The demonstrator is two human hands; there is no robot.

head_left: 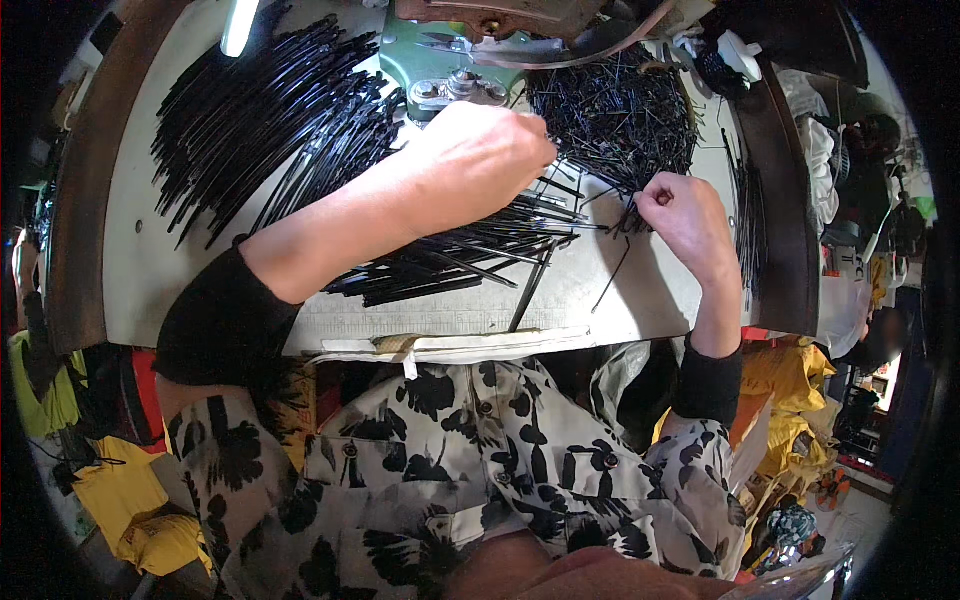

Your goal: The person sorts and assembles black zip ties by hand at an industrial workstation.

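Note:
My left hand (505, 145) reaches across the table in front of the green metal machine (395, 50). Its fingers are curled closed, and what they hold, if anything, is hidden behind the hand. Under that forearm lies a loose pile of thin black strips (440, 265). My right hand (690, 215) is also closed, thumb against curled fingers, at the near edge of a tangled heap of short black pieces (615, 110). I cannot make out anything in its grip. A few single strips (612, 275) lie on the white tabletop beside it.
A larger bundle of long black strips (250, 120) covers the table's far left. More strips (748, 210) lie along the right wooden edge (785, 210). A lit tube lamp (239, 28) hangs at the upper left. A white strip (460, 346) runs along the table's front edge.

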